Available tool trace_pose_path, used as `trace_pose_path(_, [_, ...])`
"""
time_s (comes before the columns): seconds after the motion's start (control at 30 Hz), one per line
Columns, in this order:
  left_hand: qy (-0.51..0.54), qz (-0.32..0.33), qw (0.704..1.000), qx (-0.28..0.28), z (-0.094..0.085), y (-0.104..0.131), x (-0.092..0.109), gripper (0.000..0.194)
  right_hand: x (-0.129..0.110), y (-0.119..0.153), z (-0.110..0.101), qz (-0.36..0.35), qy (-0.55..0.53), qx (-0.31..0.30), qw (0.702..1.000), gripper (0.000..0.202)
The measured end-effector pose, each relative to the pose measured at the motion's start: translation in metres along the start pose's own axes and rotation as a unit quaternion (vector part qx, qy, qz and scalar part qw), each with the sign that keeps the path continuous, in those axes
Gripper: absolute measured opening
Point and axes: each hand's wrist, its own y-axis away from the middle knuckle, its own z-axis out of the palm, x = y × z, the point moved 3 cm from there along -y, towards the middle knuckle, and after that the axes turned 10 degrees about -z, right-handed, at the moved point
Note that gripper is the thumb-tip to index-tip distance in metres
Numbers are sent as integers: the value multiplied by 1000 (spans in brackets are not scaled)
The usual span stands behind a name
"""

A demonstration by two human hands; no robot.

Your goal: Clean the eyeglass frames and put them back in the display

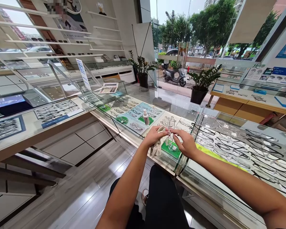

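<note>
My left hand is closed on a beige cloth, whose folds hang below the fingers. Between my two hands a thin-framed pair of eyeglasses is held up over the glass counter. The fingers of my right hand pinch this frame from the other side; my left fingertips meet it too. Just beyond my left hand, a small white spray bottle stands upright on the counter top. The exact grip points on the thin frame are hard to make out.
The glass display counter holds rows of eyeglasses, continuing at right. A calculator lies on the glass farther left. Trays of frames rest on the left counter. Potted plants stand behind, near the window.
</note>
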Motion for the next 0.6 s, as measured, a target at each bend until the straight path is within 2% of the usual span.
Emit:
trace_pose_path(0.1, [-5, 3, 1000, 1, -2, 0, -1, 46, 3, -1, -1, 81, -87, 60, 991, 23])
trace_pose_path(0.2, [-11, 8, 1000, -2, -3, -1, -2, 44, 9, -2, 0, 155, -157, 90, 971, 28])
trace_pose_path(0.4, [-17, 17, 1000, -5, -4, -4, -5, 44, 20, -5, 7, 238, -236, 69, 940, 42])
trace_pose_path(0.6, [-26, 22, 999, -13, -3, -4, -6, 44, 23, -7, 8, 304, -328, 80, 891, 45])
